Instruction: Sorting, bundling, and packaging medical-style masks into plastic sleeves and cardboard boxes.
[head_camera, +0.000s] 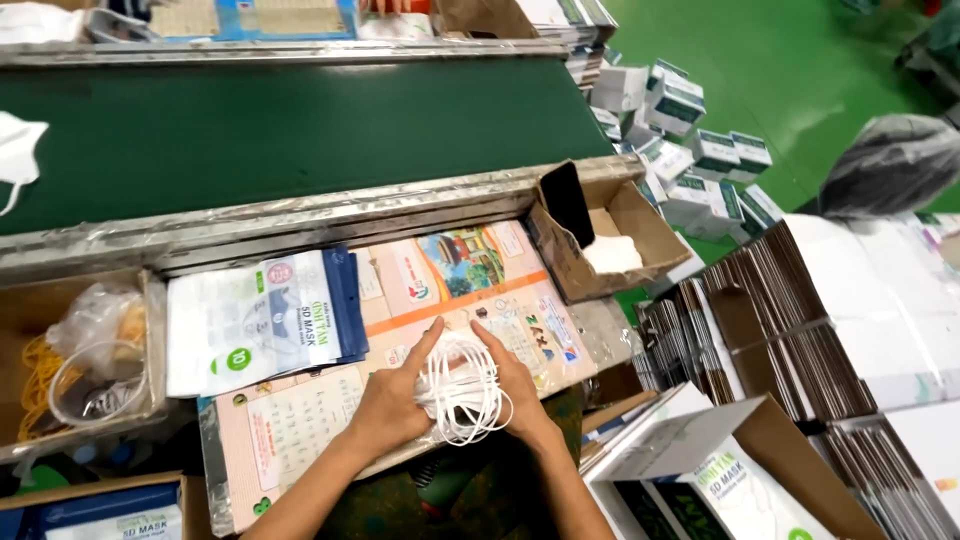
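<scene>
White folded fabric face masks with thin ear loops (458, 388) sit gathered between my left hand (388, 402) and right hand (515, 385), both closed around them on the printed paper-covered surface (300, 420); squaring them, I judge, then bagging needs 1 steady hold.

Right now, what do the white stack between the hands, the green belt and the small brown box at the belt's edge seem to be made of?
The white stack of face masks looks like soft non-woven fabric with thin elastic loops, gathered between the left hand and right hand. The dark green conveyor belt looks like matte rubber or coated fabric, without glare. The small brown open box looks like corrugated cardboard, with dull, frayed flaps.
</scene>
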